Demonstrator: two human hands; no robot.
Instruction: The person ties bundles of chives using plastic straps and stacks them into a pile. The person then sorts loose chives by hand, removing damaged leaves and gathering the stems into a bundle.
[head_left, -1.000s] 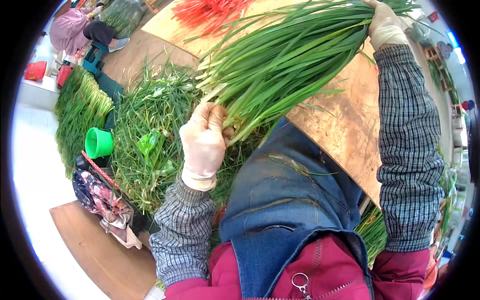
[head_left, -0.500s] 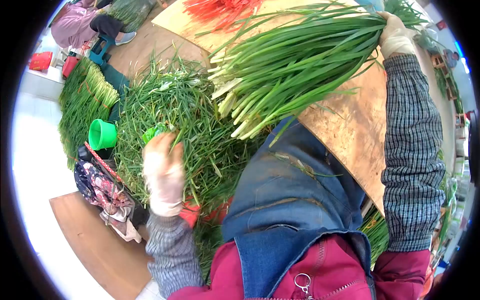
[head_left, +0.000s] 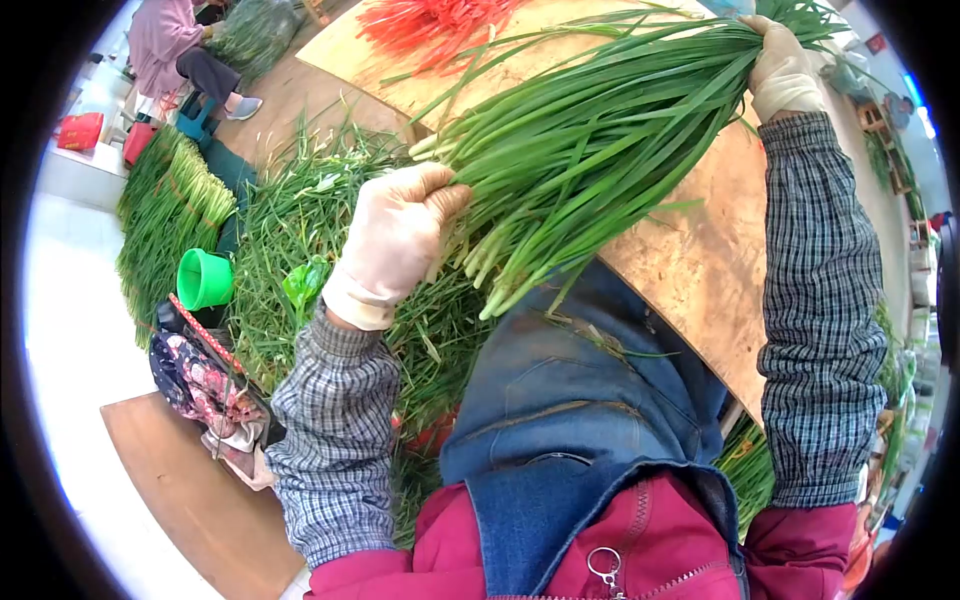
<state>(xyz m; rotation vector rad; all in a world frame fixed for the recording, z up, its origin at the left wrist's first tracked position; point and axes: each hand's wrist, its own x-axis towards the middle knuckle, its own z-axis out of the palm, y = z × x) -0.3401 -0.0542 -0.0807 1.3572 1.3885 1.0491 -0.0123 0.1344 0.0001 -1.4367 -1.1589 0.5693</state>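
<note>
A loose bunch of garlic chives (head_left: 610, 130) fans out above my lap, pale stem ends to the left and leaves to the upper right. My right hand (head_left: 782, 68), in a pale glove, is closed around its leafy end. At the pale stem ends, my gloved left hand (head_left: 395, 235) pinches some of the stems between thumb and fingers. Its fingertips are partly hidden. Beneath that hand lies a heap of loose green trimmings (head_left: 290, 220), with a bright green leafy piece (head_left: 303, 285) on top.
A wooden board (head_left: 690, 260) stretches from the back to my right, bearing red strips (head_left: 430, 28). At the left are a green bucket (head_left: 205, 279), bundled chives (head_left: 170, 210) and a floral cloth (head_left: 205, 385). Another person (head_left: 165, 45) sits at the far upper left.
My left hand has risen from the trimmings heap to the stem ends and closed on them. The bright green piece it was touching now lies on the heap. My right hand keeps its hold.
</note>
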